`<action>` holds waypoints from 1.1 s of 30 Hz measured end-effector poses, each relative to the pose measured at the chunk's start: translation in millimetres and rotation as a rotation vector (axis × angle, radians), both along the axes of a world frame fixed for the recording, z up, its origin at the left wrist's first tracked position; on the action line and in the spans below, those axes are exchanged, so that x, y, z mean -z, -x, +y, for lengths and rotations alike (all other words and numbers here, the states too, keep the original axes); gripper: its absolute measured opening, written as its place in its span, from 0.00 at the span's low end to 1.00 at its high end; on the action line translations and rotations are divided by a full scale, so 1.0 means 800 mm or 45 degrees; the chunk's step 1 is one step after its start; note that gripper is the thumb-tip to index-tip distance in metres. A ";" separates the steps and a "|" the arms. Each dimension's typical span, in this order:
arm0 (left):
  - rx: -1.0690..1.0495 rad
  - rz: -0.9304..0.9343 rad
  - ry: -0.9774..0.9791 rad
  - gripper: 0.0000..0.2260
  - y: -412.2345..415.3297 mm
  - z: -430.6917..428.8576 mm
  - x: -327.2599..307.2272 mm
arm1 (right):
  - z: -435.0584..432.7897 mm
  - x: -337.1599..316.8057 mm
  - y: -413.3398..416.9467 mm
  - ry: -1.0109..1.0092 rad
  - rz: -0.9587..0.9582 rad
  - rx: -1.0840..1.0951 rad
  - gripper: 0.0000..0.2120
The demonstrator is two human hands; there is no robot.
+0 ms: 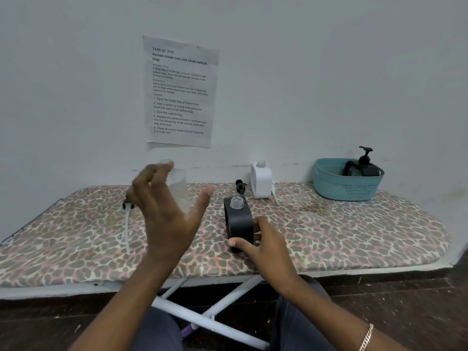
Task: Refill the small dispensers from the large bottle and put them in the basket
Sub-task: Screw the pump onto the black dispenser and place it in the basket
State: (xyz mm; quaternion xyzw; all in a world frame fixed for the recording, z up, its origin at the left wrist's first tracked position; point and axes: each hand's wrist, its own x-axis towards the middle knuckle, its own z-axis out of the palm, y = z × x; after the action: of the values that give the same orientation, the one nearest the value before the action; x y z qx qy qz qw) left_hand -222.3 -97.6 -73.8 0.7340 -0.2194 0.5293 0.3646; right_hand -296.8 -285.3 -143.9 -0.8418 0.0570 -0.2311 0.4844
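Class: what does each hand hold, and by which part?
The right hand grips the black dispenser near its base; the left hand is open, holding nothing.

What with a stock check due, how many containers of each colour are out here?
Black: 2, the uncapped black dispenser and the pump-topped black dispenser
White: 1, the white dispenser
Clear: 1, the large bottle
Total: 4
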 end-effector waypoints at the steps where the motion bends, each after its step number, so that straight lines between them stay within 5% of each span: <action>1: 0.042 -0.015 -0.035 0.32 0.003 -0.004 0.002 | 0.001 0.002 -0.001 0.003 0.000 0.011 0.19; 6: 0.271 0.287 -0.110 0.29 0.017 -0.030 0.026 | 0.002 0.012 -0.005 0.029 -0.003 0.009 0.22; 14: 0.410 0.798 -0.102 0.41 0.010 -0.044 0.077 | 0.010 0.015 -0.001 0.029 0.022 -0.023 0.15; 22: 0.435 0.838 -0.159 0.26 0.014 -0.039 0.089 | 0.015 0.021 -0.002 0.009 0.021 -0.066 0.25; 33: 0.485 0.917 -0.139 0.18 0.005 -0.030 0.086 | 0.013 0.020 -0.001 0.019 0.063 -0.152 0.22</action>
State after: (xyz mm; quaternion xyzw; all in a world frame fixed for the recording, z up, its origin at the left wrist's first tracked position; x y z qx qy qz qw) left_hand -226.1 -122.0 -142.8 0.8369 -0.2373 0.1490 0.4702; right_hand -295.8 -274.8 -159.8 -0.8528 0.0168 -0.1812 0.4895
